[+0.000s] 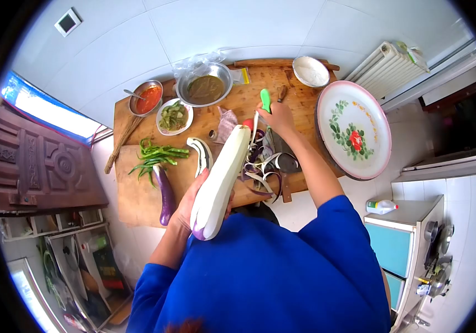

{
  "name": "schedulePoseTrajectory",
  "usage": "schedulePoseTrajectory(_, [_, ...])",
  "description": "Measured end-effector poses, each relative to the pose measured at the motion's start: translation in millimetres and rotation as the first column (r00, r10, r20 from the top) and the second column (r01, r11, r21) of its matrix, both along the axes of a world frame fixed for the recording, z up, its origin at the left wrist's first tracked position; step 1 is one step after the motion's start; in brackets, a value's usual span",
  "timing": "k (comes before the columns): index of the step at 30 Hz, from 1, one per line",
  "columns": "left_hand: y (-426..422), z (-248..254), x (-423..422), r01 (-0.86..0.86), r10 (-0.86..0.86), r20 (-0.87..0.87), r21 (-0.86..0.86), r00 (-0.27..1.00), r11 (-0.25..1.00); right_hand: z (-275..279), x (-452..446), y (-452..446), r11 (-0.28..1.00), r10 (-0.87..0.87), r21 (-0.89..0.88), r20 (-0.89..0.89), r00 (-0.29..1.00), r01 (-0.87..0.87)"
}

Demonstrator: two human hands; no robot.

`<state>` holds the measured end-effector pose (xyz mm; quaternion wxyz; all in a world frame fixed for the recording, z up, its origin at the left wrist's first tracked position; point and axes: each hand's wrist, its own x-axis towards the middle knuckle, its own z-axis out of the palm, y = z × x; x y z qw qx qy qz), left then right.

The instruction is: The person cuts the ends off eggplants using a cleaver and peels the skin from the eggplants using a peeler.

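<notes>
My left hand (187, 207) is wrapped around the lower part of a long eggplant (221, 183), peeled white except for purple skin at its near end. In my right hand (280, 119) is a peeler with a bright green handle (265, 100), held beyond the eggplant's far end. Dark purple peel strips (271, 173) lie in a heap below my right forearm. Left of the held eggplant is another eggplant (200, 157), pale with dark stripes. An unpeeled purple eggplant (166, 197) and a pile of green peppers (157, 155) lie farther left.
On the wooden table (132, 208) are a metal bowl of red sauce (156, 86), a plate of green food (188, 123), a large metal bowl (227, 77) of brownish liquid and a bowl of white powder (311, 72). A flowered enamel tray (379, 122) stands at the right edge.
</notes>
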<state>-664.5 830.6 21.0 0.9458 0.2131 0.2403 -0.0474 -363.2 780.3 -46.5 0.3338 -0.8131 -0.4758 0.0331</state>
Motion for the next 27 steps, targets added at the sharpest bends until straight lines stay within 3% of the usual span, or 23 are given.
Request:
schedulePoseTrajectory(1, [1.7, 0.3, 2.0, -0.018, 0.018, -0.02, 0.006, 1.0, 1.0, 3.7, 5.5, -1.8, 0.978, -0.031, -0.194, 0.199, 0.979, 0.071])
schedulePoseTrajectory(2, [4.7, 0.9, 3.0, -0.041, 0.042, -0.04, 0.016, 0.998, 0.999, 4.7, 4.4, -0.2, 0.98, -0.03, -0.188, 0.202, 0.979, 0.068])
schedulePoseTrajectory(3, [9.0, 1.2, 3.7, -0.067, 0.068, -0.06, 0.027, 0.996, 0.997, 4.3, 0.6, 1.1, 0.994, -0.051, 0.081, -0.191, 0.98, 0.067])
schedulePoseTrajectory(4, [12.9, -0.3, 3.2, -0.069, 0.07, -0.066, 0.021, 0.995, 0.997, 10.7, -8.0, 1.6, 0.934, 0.044, 0.32, -0.549, 0.834, 0.161])
schedulePoseTrajectory(5, [16.2, -4.1, 2.0, -0.072, 0.074, -0.069, 0.021, 0.995, 0.997, 25.9, -21.5, -0.6, 0.934, 0.047, 0.32, -0.552, 0.832, 0.159])
schedulePoseTrajectory(7, [21.0, -11.5, 1.8, -0.047, 0.053, -0.126, 0.055, 0.991, 0.997, 72.0, -51.2, -5.1, 0.943, 0.234, 0.323, -0.818, 0.525, 0.083])
schedulePoseTrajectory(9, [20.5, -10.4, 1.8, -0.01, 0.021, -0.098, 0.112, 0.995, 0.994, 90.8, -67.4, -2.7, 0.912, 0.385, 0.402, -0.769, 0.509, -0.083])
schedulePoseTrajectory(10, [20.3, -10.1, 1.8, 0.02, -0.008, -0.068, 0.17, 0.998, 0.985, 82.3, -66.1, 1.8, 0.908, 0.399, 0.389, -0.683, 0.611, -0.157])
schedulePoseTrajectory(13, [20.0, -11.7, -3.0, 0.013, 0.0, -0.131, 0.098, 0.991, 0.995, 68.9, -57.4, 9.3, 0.841, 0.512, 0.485, -0.568, 0.645, -0.24])
schedulePoseTrajectory(15, [21.2, -8.3, -7.5, 0.041, -0.035, -0.058, 0.118, 0.998, 0.992, 72.8, -56.5, 4.2, 0.892, 0.447, 0.381, -0.672, 0.59, -0.242])
schedulePoseTrajectory(17, [21.1, -8.7, -13.4, 0.075, -0.078, 0.016, 0.139, 0.997, 0.987, 74.9, -56.9, 2.2, 0.913, 0.375, 0.406, -0.786, 0.491, -0.047])
schedulePoseTrajectory(19, [18.7, -12.5, -19.8, 0.004, -0.014, 0.06, 0.161, 0.998, 0.987, 60.3, -45.8, 0.4, 0.915, 0.336, 0.396, -0.852, 0.402, 0.075])
schedulePoseTrajectory(21, [25.2, -9.4, -17.9, 0.042, -0.057, 0.094, 0.15, 0.994, 0.988, 29.9, -28.7, 0.3, 0.976, 0.161, 0.216, -0.698, 0.698, -0.01])
schedulePoseTrajectory(22, [29.3, -7.5, -16.9, 0.084, -0.102, 0.126, 0.142, 0.987, 0.986, 26.6, -28.1, -4.6, 0.976, 0.168, 0.217, -0.698, 0.696, -0.019])
schedulePoseTrajectory(23, [31.6, -8.6, -13.5, 0.074, -0.093, 0.128, 0.147, 0.987, 0.986, 25.3, -28.0, -9.7, 0.995, 0.09, 0.057, -0.266, 0.96, -0.078])
schedulePoseTrajectory(24, [31.5, -12.1, -9.3, -0.013, 0.005, 0.034, 0.226, 0.999, 0.974, 23.7, -27.3, -12.2, 0.993, 0.074, -0.107, 0.244, 0.967, -0.049])
schedulePoseTrajectory(25, [31.8, -16.3, -8.6, -0.091, 0.114, -0.059, 0.305, 0.992, 0.948, 21.5, -26.9, -13.7, 0.992, 0.088, -0.108, 0.235, 0.968, -0.064])
schedulePoseTrajectory(26, [36.1, -15.8, -6.2, -0.093, 0.127, -0.087, 0.317, 0.988, 0.944, 18.9, -27.6, -14.9, 0.997, 0.008, -0.082, 0.002, 1.0, -0.008])
schedulePoseTrajectory(27, [36.9, -13.7, -3.9, -0.17, 0.184, -0.01, 0.333, 0.983, 0.927, 15.0, -30.7, -13.5, 0.996, -0.069, -0.075, -0.232, 0.97, 0.053])
